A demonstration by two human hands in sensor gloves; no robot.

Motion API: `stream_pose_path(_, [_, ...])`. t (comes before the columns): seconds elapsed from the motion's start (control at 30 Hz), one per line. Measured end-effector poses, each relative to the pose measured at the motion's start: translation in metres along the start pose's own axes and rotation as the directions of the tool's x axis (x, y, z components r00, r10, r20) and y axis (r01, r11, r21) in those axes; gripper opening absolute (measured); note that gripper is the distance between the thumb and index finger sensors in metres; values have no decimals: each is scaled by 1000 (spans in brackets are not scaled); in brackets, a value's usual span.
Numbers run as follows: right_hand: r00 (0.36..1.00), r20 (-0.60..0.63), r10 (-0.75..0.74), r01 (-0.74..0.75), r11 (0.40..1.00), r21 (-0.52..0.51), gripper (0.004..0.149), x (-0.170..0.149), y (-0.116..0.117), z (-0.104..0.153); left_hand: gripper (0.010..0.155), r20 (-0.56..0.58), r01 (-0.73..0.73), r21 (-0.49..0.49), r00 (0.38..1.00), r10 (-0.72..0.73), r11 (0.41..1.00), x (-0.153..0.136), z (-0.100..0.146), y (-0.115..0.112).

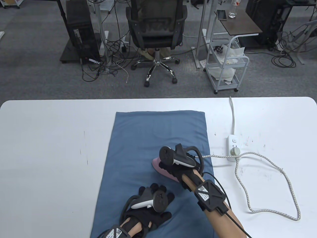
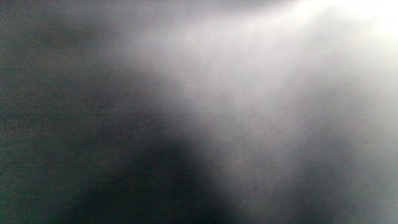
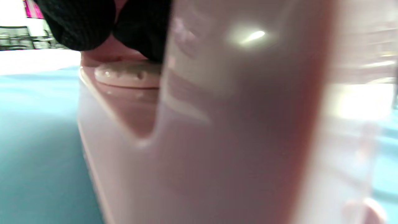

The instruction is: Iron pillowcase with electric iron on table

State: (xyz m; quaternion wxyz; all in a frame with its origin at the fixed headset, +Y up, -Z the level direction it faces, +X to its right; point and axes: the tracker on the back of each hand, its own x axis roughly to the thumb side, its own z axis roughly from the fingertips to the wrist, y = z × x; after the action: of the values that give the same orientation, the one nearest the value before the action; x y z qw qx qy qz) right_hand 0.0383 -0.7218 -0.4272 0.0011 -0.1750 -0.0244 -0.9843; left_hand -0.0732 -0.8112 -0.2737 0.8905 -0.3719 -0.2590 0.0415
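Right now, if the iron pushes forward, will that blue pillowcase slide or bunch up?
Likely floppy: the pillowcase is thin cloth lying flat on the smooth white table, so it could slide. The left hand rests on its near end, probably anchoring it. The iron, in the right hand, should glide.

The table view is evenly and brightly lit from above and sharp throughout, with only soft, short shadows under the forearms on the white rectangular table (image 1: 49,153). The left wrist view is a featureless grey blur, bright at its upper right, dark at the bottom. The right wrist view is badly out of focus: the glossy pink plastic iron (image 3: 217,124) carries a white glare spot.
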Motion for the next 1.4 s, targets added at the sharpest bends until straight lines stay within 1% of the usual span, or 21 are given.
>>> stream_pose_path(0.1, [995,-94,-10,7,1000,-22,63,-11,-1,-32,74,-1,0,1,1000,0,1000,0,0,0])
stream_pose_path(0.2, [986,-159,-45,47,999,8,63,-18,-3,-52,74,0,-2,0,1000,2,1000,0,0,0])
stream_pose_path(0.27, [985,-149,-84,91,995,38,62,-22,-4,-57,74,0,-2,0,1000,2,1000,0,0,0])
stream_pose_path(0.33, [978,-138,-155,163,985,51,63,-24,-5,-56,74,1,-3,0,1000,3,1000,0,0,0])
stream_pose_path(0.4, [987,-60,-151,152,988,27,63,-17,-8,-46,74,1,-3,0,1000,3,1000,0,0,0])
stream_pose_path(0.47, [987,22,-161,160,987,5,63,-5,-11,-31,74,2,-4,0,1000,4,1000,0,0,0])
stream_pose_path(0.53, [989,96,-108,109,994,-2,62,8,-12,-15,74,3,-5,0,1000,5,1000,-1,0,0])
stream_pose_path(0.6, [984,166,-62,60,998,11,62,20,-11,-2,74,3,-5,0,1000,5,1000,0,0,0])
stream_pose_path(0.73, [967,251,-38,23,998,65,61,36,-2,11,74,2,-4,0,1000,4,1000,0,0,0])
stream_pose_path(0.77, [964,263,-34,16,998,67,61,39,-1,11,74,3,-4,0,1000,4,1000,0,-1,0])
stream_pose_path(0.8, [964,262,-33,23,999,41,61,42,-1,9,74,3,-4,-1,1000,4,1000,0,0,0])
stream_pose_path(0.87, [970,241,-23,14,999,40,61,45,-1,-3,74,3,-4,0,1000,4,1000,-1,0,0])
stream_pose_path(0.9, [976,218,-21,14,999,36,62,45,0,-9,74,3,-5,-1,1000,5,1000,-1,0,0])
stream_pose_path(1.03, [998,51,-30,29,999,21,62,38,-2,-53,74,2,-4,-1,1000,4,1000,-1,0,0])
stream_pose_path(1.1, [999,-15,-37,37,999,14,62,32,-2,-69,74,1,-3,-1,1000,3,1000,-1,0,0])
stream_pose_path(1.17, [997,-50,-53,54,998,16,62,29,-3,-77,74,1,-3,0,1000,3,1000,-1,0,0])
stream_pose_path(1.27, [996,-36,-76,76,997,16,62,28,-4,-76,74,0,-3,0,1000,3,1000,0,0,0])
stream_pose_path(1.33, [997,30,-66,66,998,11,62,31,-6,-65,74,-1,-2,0,1000,2,1000,0,0,0])
stream_pose_path(1.4, [991,114,-74,76,997,-19,62,35,-9,-50,74,-1,-2,0,1000,2,1000,0,-1,0])
